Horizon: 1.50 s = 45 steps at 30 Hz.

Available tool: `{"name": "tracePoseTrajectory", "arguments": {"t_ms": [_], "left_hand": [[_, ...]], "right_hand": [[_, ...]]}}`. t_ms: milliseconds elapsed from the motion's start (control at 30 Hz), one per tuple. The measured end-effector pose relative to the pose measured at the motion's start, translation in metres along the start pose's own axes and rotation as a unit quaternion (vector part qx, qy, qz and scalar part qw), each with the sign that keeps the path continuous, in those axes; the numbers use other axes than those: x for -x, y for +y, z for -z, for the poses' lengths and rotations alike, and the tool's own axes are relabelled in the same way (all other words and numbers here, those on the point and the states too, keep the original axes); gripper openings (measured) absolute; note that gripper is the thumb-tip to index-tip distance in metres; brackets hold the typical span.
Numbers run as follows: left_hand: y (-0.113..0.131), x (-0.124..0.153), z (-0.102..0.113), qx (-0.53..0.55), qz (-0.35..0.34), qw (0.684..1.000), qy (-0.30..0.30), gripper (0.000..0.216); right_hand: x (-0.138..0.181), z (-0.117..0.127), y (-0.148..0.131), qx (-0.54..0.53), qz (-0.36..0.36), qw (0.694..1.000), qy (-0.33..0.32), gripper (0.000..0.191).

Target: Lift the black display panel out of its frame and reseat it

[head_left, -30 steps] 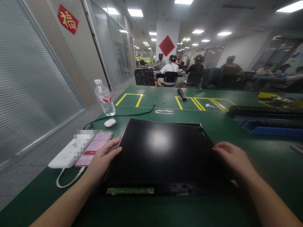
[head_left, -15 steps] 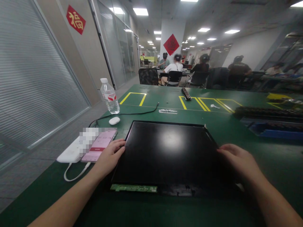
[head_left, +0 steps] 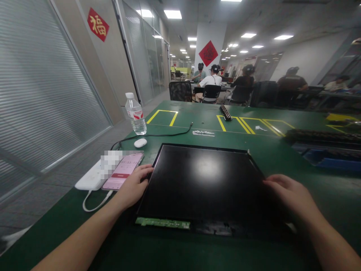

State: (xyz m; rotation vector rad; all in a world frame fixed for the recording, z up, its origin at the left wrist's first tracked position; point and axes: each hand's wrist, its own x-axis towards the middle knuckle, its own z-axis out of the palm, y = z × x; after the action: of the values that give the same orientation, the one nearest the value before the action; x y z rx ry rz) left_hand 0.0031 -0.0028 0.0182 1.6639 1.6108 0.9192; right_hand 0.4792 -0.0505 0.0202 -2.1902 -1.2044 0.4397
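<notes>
A black LCD panel (head_left: 203, 188) lies face up on the green table, light reflecting off its glass. A strip of green circuit board (head_left: 163, 223) shows along its near edge on the left. My left hand (head_left: 138, 184) holds the panel's left edge, fingers at the rim. On the opposite side my right hand (head_left: 287, 190) pinches the right edge between thumb and fingers; the undersides of both grips are hidden. Beside my left hand are a phone (head_left: 123, 171) with a lit pink screen and a white power bank (head_left: 90, 177) cabled to it.
A water bottle (head_left: 135, 114), a white oval case (head_left: 140, 143) and a black cable (head_left: 166, 135) lie beyond my left hand. Further back are white scraps (head_left: 203, 133) and a dark ribbed strip (head_left: 225, 113). A blue tray (head_left: 332, 160) stands at right. Several people sit at far tables.
The whole view has swung slightly left, so everything appears shifted to the right. Both hands keep their places on the panel's edges, and the panel has not visibly moved on the table.
</notes>
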Motion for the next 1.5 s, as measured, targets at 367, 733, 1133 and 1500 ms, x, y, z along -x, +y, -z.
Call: {"name": "tracePoseTrajectory", "arguments": {"t_ms": [367, 733, 1133, 1500], "left_hand": [[0.002, 0.002, 0.002, 0.005, -0.026, 1.000, 0.005, 0.031], [0.031, 0.013, -0.002, 0.338, 0.189, 0.922, 0.016, 0.064], [0.038, 0.018, -0.005, 0.413, 0.212, 0.885, -0.018, 0.083], [0.036, 0.016, -0.010, 0.384, 0.208, 0.900, -0.002, 0.065]], "right_hand": [[0.000, 0.001, -0.003, 0.009, -0.005, 1.000, -0.003, 0.031], [-0.001, -0.001, -0.001, 0.014, -0.016, 1.000, -0.003, 0.033], [0.004, -0.001, -0.008, 0.000, -0.018, 1.000, -0.005, 0.030], [0.003, -0.002, 0.000, -0.014, -0.008, 1.000, -0.002, 0.032]]}}
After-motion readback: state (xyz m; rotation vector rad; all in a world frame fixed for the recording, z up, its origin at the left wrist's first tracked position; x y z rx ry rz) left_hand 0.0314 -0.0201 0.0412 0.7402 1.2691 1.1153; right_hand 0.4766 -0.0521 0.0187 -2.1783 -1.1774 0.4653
